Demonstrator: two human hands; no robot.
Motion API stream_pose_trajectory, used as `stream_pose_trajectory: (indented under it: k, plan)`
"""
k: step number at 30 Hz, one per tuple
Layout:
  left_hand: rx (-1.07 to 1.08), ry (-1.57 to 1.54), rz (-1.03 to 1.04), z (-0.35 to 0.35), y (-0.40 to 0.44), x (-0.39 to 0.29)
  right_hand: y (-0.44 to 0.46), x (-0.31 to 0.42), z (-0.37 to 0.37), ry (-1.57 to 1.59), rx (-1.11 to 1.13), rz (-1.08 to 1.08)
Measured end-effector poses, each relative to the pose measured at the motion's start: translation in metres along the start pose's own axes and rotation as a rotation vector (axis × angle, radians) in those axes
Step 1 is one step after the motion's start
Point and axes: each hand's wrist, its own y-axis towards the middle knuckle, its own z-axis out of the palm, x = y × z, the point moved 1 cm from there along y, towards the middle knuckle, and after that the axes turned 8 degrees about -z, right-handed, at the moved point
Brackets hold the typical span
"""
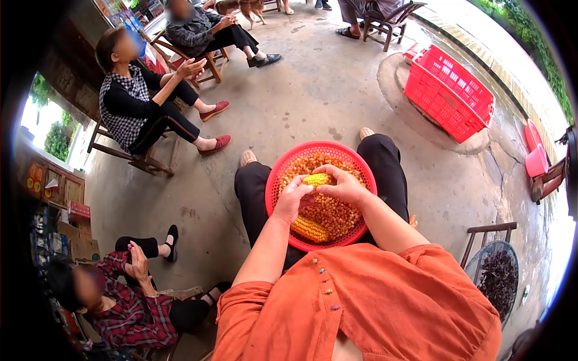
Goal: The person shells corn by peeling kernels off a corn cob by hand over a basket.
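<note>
Fingers (298, 184), both hands: curled round one ear of corn (316, 180), pinching it from either side; left hand (289, 203) at the near-left end, right hand (344, 185) at the other.

Ear of corn, yellow: held above the basket, partly hidden by the fingers. Judged light and stiff, with a knobbly, smooth and slightly slippery surface; sturdy as a whole, though single grains may come away under thumb pressure. Best hold: one hand at each end, or round the middle.

Second ear (309, 228), yellow: lying on the grains inside the basket, at its near-left side. Likely similar in handling; best lifted by its thick middle.

Loose grains (338, 213), orange-yellow: spread through the basket.

Basket (270, 191), red, perforated, round: between the wearer's dark-trousered legs.

Further off: seated person in red plaid (135, 316), left; seated person in checked vest (127, 114); red crate (442, 99), on the floor; dog (250, 9), partly cut off.
</note>
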Motion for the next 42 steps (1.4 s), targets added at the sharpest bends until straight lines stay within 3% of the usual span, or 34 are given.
stream_pose_trajectory:
  k: [10,42]
  plan:
    - [-0.014,-0.004,-0.018,-0.005,0.006,0.006,-0.004,0.017,0.003,-0.161,-0.001,-0.012]
    - [0.024,-0.01,-0.024,-0.006,0.007,0.006,-0.004,0.01,0.004,-0.21,0.012,-0.022]
